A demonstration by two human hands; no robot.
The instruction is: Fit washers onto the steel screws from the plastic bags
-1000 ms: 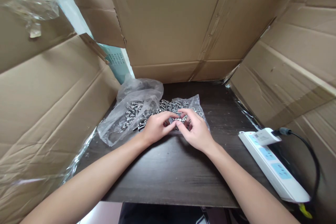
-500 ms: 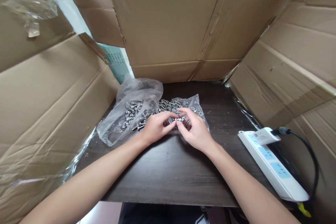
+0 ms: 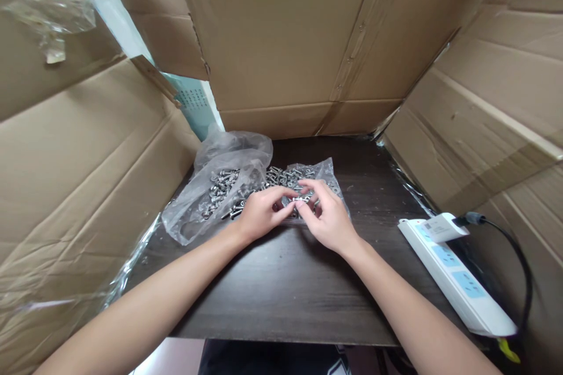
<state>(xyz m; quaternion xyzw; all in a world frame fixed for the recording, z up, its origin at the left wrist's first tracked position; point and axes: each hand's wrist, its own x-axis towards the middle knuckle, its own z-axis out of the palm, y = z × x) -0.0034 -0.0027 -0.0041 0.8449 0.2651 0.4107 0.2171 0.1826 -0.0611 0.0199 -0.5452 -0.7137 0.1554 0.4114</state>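
Note:
Between the fingertips of both hands is a small silvery bolt (image 3: 297, 199), with small parts on it too tiny to tell apart. My left hand (image 3: 263, 211) pinches its left end between thumb and fingers. At its right end the thumb and fingers of my right hand (image 3: 329, 215) close on it. Under and behind the hands, a loose pile of bolts (image 3: 276, 176) and washers lies on a flat clear plastic bag (image 3: 326, 169). More bolts (image 3: 224, 184) sit in a crumpled clear bag (image 3: 237, 143) to the left.
Cardboard walls (image 3: 290, 29) enclose the dark table (image 3: 281, 293) at the back and both sides. A white power strip (image 3: 461, 281) with a plugged-in adapter (image 3: 444, 227) and black cable (image 3: 519, 252) stands at the right. Clear tape hangs at the upper left.
My right hand's fingers have shifted slightly around the bolt. My left hand has hardly moved.

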